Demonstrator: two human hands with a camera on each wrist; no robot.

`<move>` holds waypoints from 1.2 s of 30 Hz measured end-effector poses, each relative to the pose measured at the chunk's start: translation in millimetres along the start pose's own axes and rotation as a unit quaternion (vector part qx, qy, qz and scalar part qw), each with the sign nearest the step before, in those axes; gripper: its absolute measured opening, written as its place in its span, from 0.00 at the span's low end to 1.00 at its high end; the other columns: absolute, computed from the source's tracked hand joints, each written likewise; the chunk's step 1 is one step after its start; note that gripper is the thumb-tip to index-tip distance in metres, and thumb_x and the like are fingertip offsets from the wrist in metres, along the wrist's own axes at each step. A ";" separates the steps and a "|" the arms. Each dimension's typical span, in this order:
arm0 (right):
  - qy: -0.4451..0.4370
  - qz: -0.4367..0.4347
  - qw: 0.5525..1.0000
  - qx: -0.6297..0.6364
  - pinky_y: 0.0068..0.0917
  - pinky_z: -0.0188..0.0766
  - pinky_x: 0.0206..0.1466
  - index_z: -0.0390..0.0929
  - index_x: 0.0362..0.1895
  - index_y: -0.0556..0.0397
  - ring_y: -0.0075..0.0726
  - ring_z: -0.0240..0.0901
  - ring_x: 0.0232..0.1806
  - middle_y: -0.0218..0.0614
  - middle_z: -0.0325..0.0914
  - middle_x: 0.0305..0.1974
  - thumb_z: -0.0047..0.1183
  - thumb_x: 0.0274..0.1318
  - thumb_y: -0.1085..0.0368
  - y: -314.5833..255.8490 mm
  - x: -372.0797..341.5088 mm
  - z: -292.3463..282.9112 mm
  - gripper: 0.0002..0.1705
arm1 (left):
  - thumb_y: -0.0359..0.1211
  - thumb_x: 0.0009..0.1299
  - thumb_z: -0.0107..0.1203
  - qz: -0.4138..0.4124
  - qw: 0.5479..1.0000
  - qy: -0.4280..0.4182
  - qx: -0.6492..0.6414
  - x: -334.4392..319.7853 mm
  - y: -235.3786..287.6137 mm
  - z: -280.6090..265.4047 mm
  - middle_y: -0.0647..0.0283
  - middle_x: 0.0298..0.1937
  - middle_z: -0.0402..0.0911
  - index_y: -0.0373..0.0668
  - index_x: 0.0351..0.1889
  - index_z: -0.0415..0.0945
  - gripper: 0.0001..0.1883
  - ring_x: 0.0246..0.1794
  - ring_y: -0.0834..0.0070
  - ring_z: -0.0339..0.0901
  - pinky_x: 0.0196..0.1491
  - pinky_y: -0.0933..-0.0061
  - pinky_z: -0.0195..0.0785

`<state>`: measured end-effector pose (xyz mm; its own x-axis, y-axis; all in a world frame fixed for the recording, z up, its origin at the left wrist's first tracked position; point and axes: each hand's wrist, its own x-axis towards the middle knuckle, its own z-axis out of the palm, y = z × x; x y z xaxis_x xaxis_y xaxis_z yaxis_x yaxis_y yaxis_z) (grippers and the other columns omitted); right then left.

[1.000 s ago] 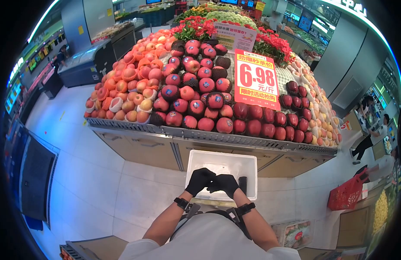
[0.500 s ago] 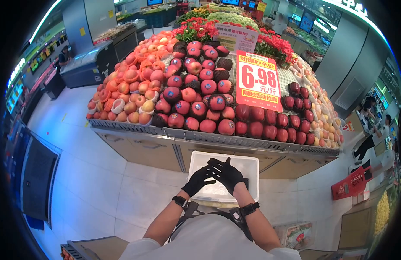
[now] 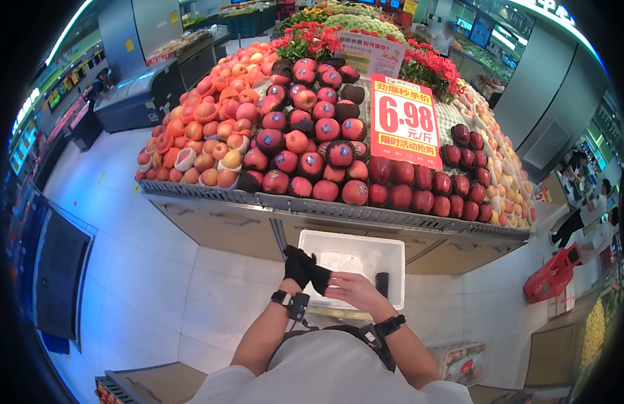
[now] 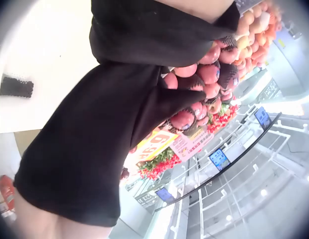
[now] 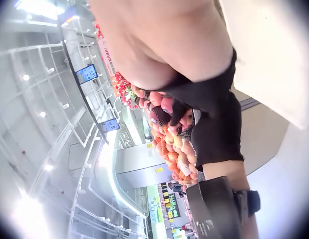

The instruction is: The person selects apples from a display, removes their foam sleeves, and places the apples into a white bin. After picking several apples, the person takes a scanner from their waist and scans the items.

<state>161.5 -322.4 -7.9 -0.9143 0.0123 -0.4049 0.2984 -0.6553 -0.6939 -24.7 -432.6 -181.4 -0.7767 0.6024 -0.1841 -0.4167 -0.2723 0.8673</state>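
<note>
My left hand (image 3: 297,268), in a black glove, is over the left edge of a white box (image 3: 398,259) and grips a second black glove (image 3: 319,278). That glove is stretched out towards my right hand (image 3: 358,291), which is bare over its back and palm. In the left wrist view the loose glove (image 4: 84,144) still covers the ends of the right fingers. From the right wrist, bare skin runs into the black cloth (image 5: 209,89), with the gloved left hand (image 5: 219,134) beyond it. The right fingers reach out fairly straight; their tips are hidden.
A black foam net (image 3: 382,284) lies in the box. Behind it rises a stand of red apples (image 3: 298,141) with a price sign (image 3: 405,121) and red flowers (image 3: 305,42). At the right, a person carries a red basket (image 3: 553,276).
Both hands wore black gloves and met over the box, fingers crossing. Now the right hand is mostly bare, its glove drawn leftward by the left hand, which has moved left.
</note>
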 end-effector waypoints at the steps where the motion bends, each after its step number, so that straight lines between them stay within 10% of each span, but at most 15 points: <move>1: -0.013 0.027 0.999 -0.023 0.31 0.71 0.60 0.68 0.60 0.64 0.41 0.76 0.54 0.50 0.74 0.55 0.45 0.68 0.61 -6.6 -14.9 -5.9 0.23 | 0.40 0.74 0.47 -0.097 0.979 0.049 -0.170 9.5 -1.1 -24.3 0.69 0.22 0.67 0.49 0.30 0.66 0.10 0.23 0.75 0.69 0.31 0.72 0.69; 6: 0.134 0.051 0.956 -0.257 0.29 0.76 0.51 0.71 0.57 0.63 0.38 0.79 0.47 0.50 0.77 0.50 0.47 0.67 0.59 13.5 -71.1 -89.6 0.23 | 0.53 0.73 0.45 -0.152 0.941 0.117 -0.278 -10.8 59.0 -62.9 0.73 0.14 0.61 0.54 0.27 0.65 0.18 0.13 0.77 0.60 0.17 0.74 0.56; 10: 0.217 0.168 0.864 -0.423 0.25 0.74 0.40 0.73 0.59 0.57 0.32 0.77 0.39 0.42 0.79 0.47 0.51 0.63 0.52 77.3 -117.9 -169.2 0.27 | 0.65 0.67 0.47 -0.165 0.961 0.110 -0.194 -46.1 61.2 -93.3 0.73 0.13 0.55 0.49 0.46 0.67 0.29 0.11 0.79 0.58 0.17 0.76 0.54; 13: 0.254 0.222 0.875 -0.348 0.25 0.72 0.35 0.74 0.57 0.52 0.27 0.73 0.35 0.34 0.79 0.39 0.45 0.64 0.43 119.9 -155.7 -155.3 0.29 | 0.49 0.75 0.46 -0.152 0.976 0.054 -0.145 -69.4 36.4 -127.2 0.73 0.17 0.57 0.46 0.63 0.64 0.24 0.17 0.81 0.58 0.22 0.77 0.56; 18: 0.286 0.247 0.897 -0.229 0.27 0.72 0.38 0.74 0.51 0.51 0.27 0.72 0.36 0.30 0.77 0.37 0.37 0.68 0.41 143.8 -192.2 -139.4 0.28 | 0.38 0.76 0.46 -0.110 0.989 -0.079 -0.058 -61.2 -47.8 -240.0 0.71 0.25 0.66 0.42 0.56 0.68 0.15 0.23 0.81 0.65 0.30 0.80 0.64; 24: 0.330 0.216 0.881 -0.261 0.30 0.77 0.36 0.73 0.44 0.65 0.32 0.76 0.33 0.39 0.78 0.33 0.45 0.66 0.47 132.2 -220.1 -121.6 0.28 | 0.41 0.77 0.44 0.049 0.975 -0.046 0.210 -58.0 -21.8 -200.3 0.72 0.28 0.68 0.47 0.44 0.71 0.10 0.30 0.83 0.69 0.36 0.81 0.68; 26: 0.328 0.208 0.870 -0.305 0.27 0.77 0.31 0.74 0.41 0.65 0.30 0.76 0.28 0.40 0.77 0.29 0.50 0.64 0.51 125.2 -226.9 -111.7 0.24 | 0.42 0.76 0.47 -0.134 0.982 0.101 -0.091 -68.3 31.0 -129.3 0.74 0.27 0.67 0.48 0.41 0.71 0.09 0.25 0.85 0.68 0.29 0.83 0.66; 32: 0.271 0.290 0.852 -0.342 0.27 0.75 0.31 0.73 0.40 0.65 0.29 0.75 0.26 0.40 0.77 0.30 0.51 0.64 0.52 111.3 -233.8 -98.2 0.23 | 0.43 0.76 0.48 -0.185 0.977 0.057 -0.089 -59.2 45.1 -95.6 0.76 0.20 0.63 0.51 0.34 0.68 0.10 0.17 0.85 0.61 0.20 0.82 0.58; 36: 0.300 0.119 0.834 -0.446 0.28 0.74 0.31 0.73 0.43 0.65 0.31 0.75 0.26 0.39 0.78 0.28 0.49 0.65 0.49 127.5 -238.8 -101.5 0.25 | 0.45 0.75 0.48 -0.242 0.969 0.017 -0.055 -55.9 47.7 -74.6 0.77 0.17 0.59 0.53 0.28 0.66 0.14 0.13 0.84 0.57 0.17 0.81 0.53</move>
<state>445.7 -332.2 -60.1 -0.5778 0.5140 -0.6340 0.7824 0.1275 -0.6097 -36.4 -535.3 -164.2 -0.4929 0.6543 -0.5736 -0.7818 -0.0437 0.6220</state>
